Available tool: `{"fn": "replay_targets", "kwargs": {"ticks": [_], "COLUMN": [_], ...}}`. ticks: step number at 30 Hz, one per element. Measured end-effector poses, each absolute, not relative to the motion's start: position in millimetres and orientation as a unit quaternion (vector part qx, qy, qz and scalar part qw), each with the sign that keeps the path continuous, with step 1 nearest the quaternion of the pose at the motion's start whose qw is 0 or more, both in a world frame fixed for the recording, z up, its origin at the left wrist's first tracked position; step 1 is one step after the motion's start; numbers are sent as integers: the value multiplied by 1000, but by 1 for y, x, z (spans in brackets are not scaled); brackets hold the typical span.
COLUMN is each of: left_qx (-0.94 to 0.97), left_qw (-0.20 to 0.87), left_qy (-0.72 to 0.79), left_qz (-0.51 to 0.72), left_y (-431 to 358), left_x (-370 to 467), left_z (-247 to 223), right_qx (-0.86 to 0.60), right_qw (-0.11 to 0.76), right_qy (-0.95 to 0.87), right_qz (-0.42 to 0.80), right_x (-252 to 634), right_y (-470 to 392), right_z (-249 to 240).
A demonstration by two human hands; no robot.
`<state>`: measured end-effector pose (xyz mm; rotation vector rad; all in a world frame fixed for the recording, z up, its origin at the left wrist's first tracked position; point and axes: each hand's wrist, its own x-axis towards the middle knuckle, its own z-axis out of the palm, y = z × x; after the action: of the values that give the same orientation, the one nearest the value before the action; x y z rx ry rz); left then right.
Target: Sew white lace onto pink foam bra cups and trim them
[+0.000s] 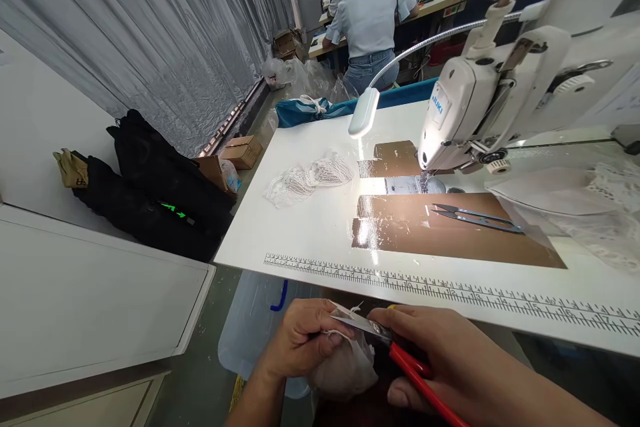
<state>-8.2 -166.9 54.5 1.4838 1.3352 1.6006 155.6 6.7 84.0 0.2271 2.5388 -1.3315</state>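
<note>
My right hand grips a pair of scissors with red handles. The metal blades are parted and reach left, around the edge of a white fabric piece. That fabric, rounded like a cup, hangs below the table's front edge. My left hand pinches its upper edge between thumb and fingers, close to the blade tips. Part of the fabric is hidden behind my fingers and the scissors.
A sewing machine stands on the white table, with thread snips on brown tape. White lace lies left, more white fabric right. A clear plastic bin sits below. A person sits ahead.
</note>
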Motion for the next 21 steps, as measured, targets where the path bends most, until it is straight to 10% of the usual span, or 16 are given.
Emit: {"fn": "replay_targets", "kwargs": {"ticks": [21], "left_qx": [561], "left_qw": [293], "left_qy": [500], "left_qz": [591], "left_y": [-165], "left_x": [-7], "left_z": [58], "right_qx": [54], "right_qw": [110], "right_qy": [873], "right_qz": [-473], "right_x": [161], "right_y": [8], "right_z": [64]}}
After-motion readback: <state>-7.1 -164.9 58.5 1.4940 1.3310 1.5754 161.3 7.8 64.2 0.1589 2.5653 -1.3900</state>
